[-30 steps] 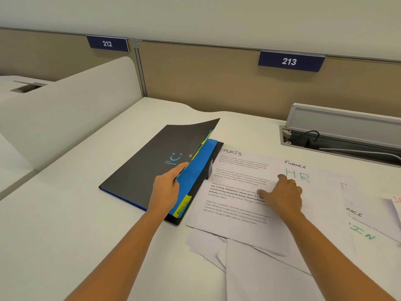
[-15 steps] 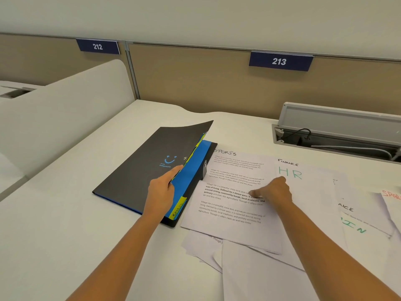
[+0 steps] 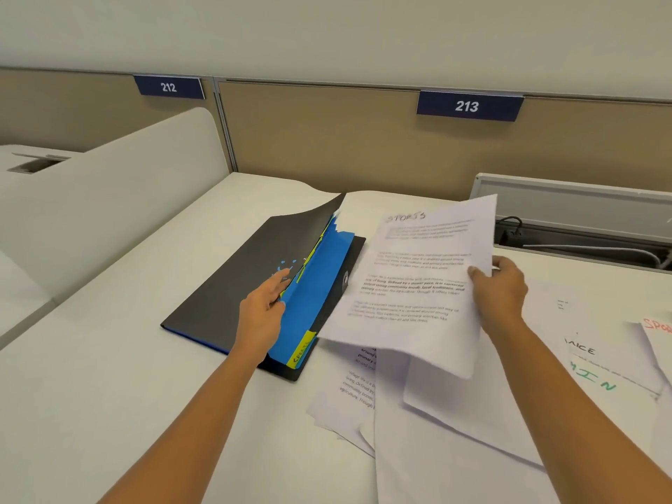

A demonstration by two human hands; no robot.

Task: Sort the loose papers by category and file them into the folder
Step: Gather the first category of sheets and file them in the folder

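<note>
A white divider stands along the left of the frame, with a sign reading 212 on the wall panel above it. On the white bench, left of centre, lies the black folder. The left hand pinches the free edge of its cover, thumb on top, and holds it raised off the blue dividers; a yellow tab shows at their near corner. Just right of the folder, the right hand grips the right edge of a printed sheet headed SPORTS and holds it clear of the loose papers, which spread over the bench at lower right. A sign reading 213 hangs above; an open cable tray sits at upper right.
</note>
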